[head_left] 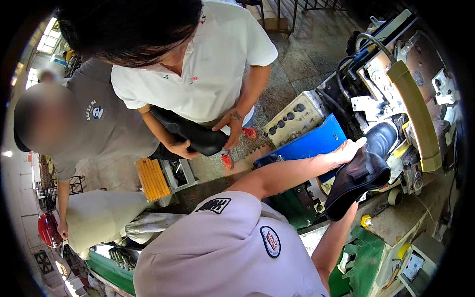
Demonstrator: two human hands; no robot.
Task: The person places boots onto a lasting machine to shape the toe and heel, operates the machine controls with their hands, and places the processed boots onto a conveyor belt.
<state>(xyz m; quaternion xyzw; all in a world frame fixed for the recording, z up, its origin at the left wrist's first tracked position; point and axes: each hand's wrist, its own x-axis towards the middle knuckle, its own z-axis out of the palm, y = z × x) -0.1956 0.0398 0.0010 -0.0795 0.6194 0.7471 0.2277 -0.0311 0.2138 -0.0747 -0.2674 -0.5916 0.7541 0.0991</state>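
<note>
A black leather boot [360,173] is held up against the machine [396,138] on the right. Its wide top opening faces down toward me, and its toe end reaches in among the metal parts. My left hand [350,151] is closed on the boot's upper left side, fingers partly hidden by the leather. My right forearm [339,237] comes up from below and passes behind the boot's lower edge. That hand is hidden by the boot, so its grip does not show.
A curved olive-yellow cover [414,116] overhangs the boot. Left of it stand a control box [292,121] with black knobs and a blue panel [314,141]. A tape roll [395,197] lies on the bench. Facing me, a co-worker in white [198,84] holds another black boot [190,132].
</note>
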